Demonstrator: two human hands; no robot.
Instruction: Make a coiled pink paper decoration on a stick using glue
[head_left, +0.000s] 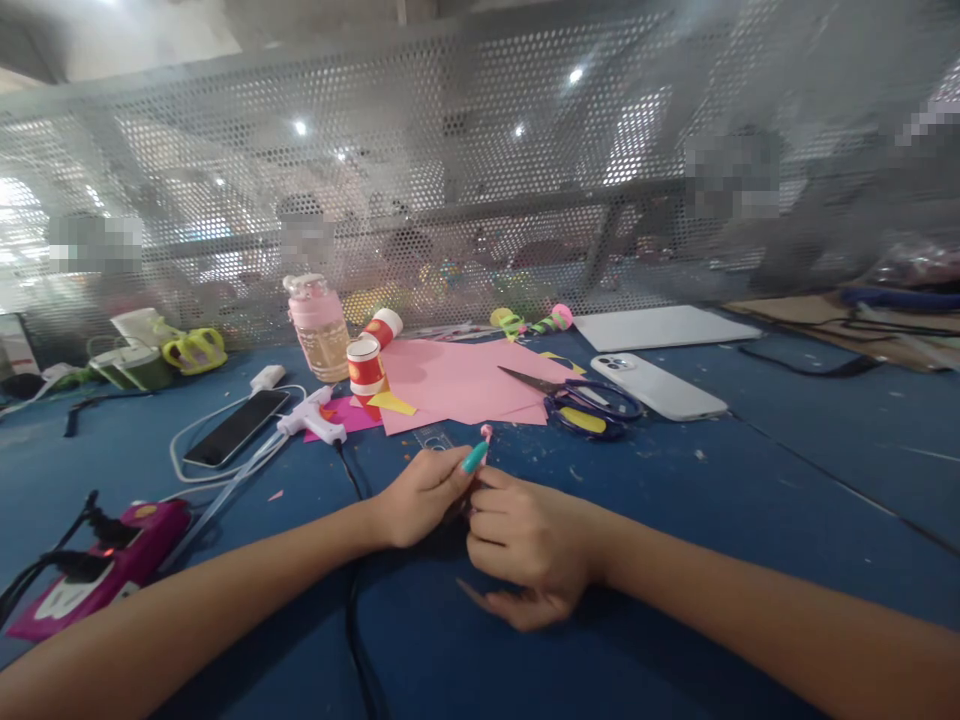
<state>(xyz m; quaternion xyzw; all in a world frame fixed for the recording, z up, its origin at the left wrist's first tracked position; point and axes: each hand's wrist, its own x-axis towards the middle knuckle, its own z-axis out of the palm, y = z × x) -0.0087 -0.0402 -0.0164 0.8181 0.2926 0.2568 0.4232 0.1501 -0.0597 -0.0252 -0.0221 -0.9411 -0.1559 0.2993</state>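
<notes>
My left hand (pixel 427 495) and my right hand (pixel 529 545) meet over the blue table (pixel 675 530), both with fingers closed. Between the fingertips sticks up a small pink curled piece (pixel 487 433), which looks like rolled paper. Its lower part is hidden by my fingers. A long teal nail shows on my left thumb. Just beyond the hands lie pink paper sheets (pixel 457 375). To their right are dark-handled scissors (pixel 600 402), blades pointing left. A small clear plastic piece (pixel 433 438) lies close behind my left hand.
At left are a white glue gun (pixel 319 418), a black phone (pixel 238 428) and a magenta power strip (pixel 124 565) with cables. Red paper-wrapped rolls (pixel 366 368) stand by a pink-capped bottle (pixel 319 330). A white phone (pixel 660 385) lies right. A perforated metal screen (pixel 465 190) borders the back.
</notes>
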